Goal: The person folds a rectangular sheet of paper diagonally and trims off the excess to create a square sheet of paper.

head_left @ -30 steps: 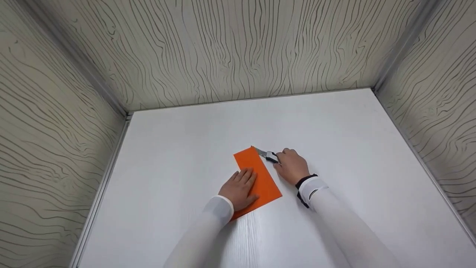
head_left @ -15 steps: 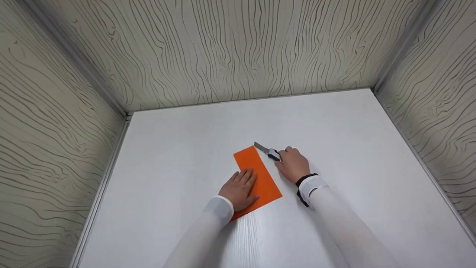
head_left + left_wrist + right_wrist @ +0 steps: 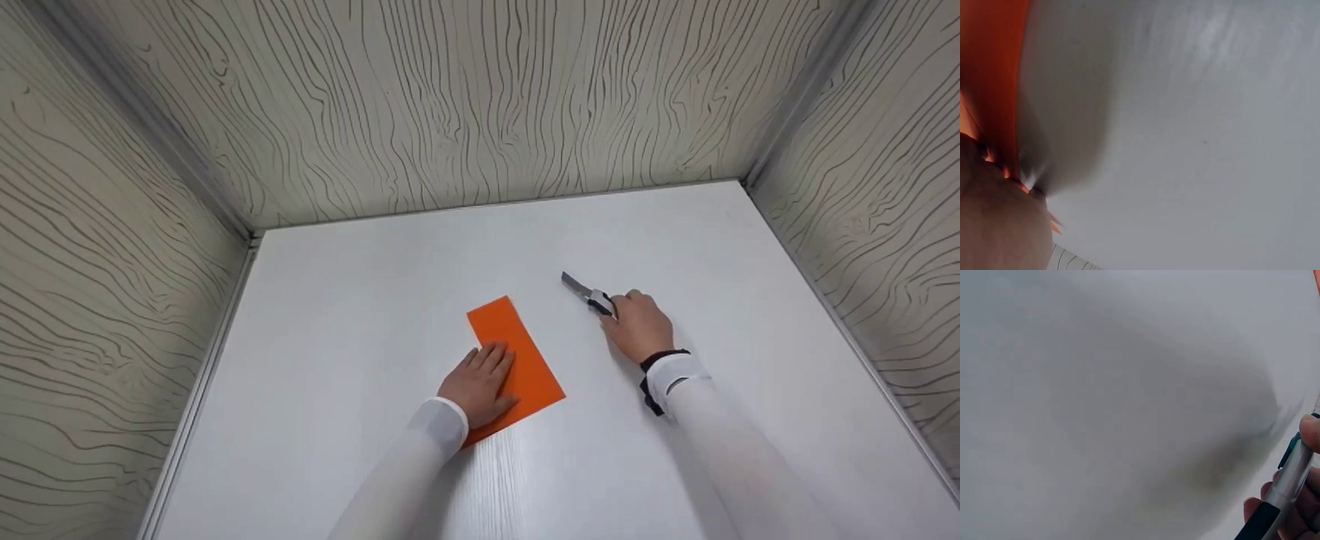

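A sheet of orange paper (image 3: 525, 358) lies slantwise near the middle of the white table. My left hand (image 3: 480, 384) rests flat on its left side with the fingers extended. In the left wrist view the hand (image 3: 1002, 230) shows at the lower left, beside the orange paper (image 3: 994, 50). To the right of the sheet, my right hand (image 3: 641, 326) grips a utility knife (image 3: 589, 294), its grey blade pointing up and left, away from the paper. The right wrist view shows the knife's silver and black handle (image 3: 1289, 478) held between thumb and curled fingers.
The white tabletop (image 3: 352, 300) extends around both hands. Wood-grain panels (image 3: 450, 97) rise behind it and at both sides, with grey metal rails (image 3: 217, 345) along the edges.
My right hand has moved right with the knife, taking the blade from the paper's upper right corner to well clear of the sheet. The left hand stays on the paper.
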### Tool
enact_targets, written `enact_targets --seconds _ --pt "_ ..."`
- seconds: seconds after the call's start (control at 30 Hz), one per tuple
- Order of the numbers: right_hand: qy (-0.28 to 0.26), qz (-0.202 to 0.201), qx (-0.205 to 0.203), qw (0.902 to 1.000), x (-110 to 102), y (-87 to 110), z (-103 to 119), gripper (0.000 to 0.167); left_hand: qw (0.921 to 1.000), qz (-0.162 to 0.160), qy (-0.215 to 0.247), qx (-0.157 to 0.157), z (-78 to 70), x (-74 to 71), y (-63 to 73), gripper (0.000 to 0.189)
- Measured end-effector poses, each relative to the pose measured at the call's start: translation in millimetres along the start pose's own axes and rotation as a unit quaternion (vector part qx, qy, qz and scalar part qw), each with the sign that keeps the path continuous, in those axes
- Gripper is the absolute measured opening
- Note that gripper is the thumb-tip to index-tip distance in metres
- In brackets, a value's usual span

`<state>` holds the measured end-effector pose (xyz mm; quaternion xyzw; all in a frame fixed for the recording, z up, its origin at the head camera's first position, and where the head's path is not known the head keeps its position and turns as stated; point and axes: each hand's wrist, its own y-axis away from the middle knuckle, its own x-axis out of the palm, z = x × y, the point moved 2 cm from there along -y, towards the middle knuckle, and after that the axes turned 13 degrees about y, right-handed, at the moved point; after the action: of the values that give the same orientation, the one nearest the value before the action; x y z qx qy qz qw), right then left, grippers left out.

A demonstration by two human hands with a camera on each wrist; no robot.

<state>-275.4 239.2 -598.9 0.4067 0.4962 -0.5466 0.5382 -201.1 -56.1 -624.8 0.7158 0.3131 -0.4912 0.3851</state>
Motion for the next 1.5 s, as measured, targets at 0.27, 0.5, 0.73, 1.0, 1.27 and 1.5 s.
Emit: enact_targets --seconds 0.27,0.5,0.73,1.0,1.27,1.5 --pt "-0.013 -0.013 0.032 0.9993 -18 3.4 -41 0.031 1.0000 -0.006 0.002 0.002 2.4 1.1 0.7 0.078" --pt "-0.015 -0.024 0.051 0.9983 -30 6.5 -75 0.031 1.0000 0.001 0.001 -0.002 1.9 0.7 0.3 0.079" --pt "-0.004 -0.023 0.078 0.9967 -34 11.5 -102 0.037 0.9999 -0.002 0.010 -0.002 2.6 1.6 -0.3 0.078" --pt "0.000 -0.022 0.099 0.9948 -23 14.9 -114 0.038 1.0000 -0.004 -0.002 -0.001 0.5 1.1 -0.1 0.078" --pt "0.005 -0.024 0.097 0.9950 -14 18.3 -112 0.037 0.9999 -0.006 -0.016 0.002 -0.8 1.5 -0.4 0.078" --pt "0.007 -0.021 0.092 0.9955 -12 18.6 -110 0.037 0.9999 -0.004 -0.015 0.002 -0.7 -0.5 0.7 0.078"
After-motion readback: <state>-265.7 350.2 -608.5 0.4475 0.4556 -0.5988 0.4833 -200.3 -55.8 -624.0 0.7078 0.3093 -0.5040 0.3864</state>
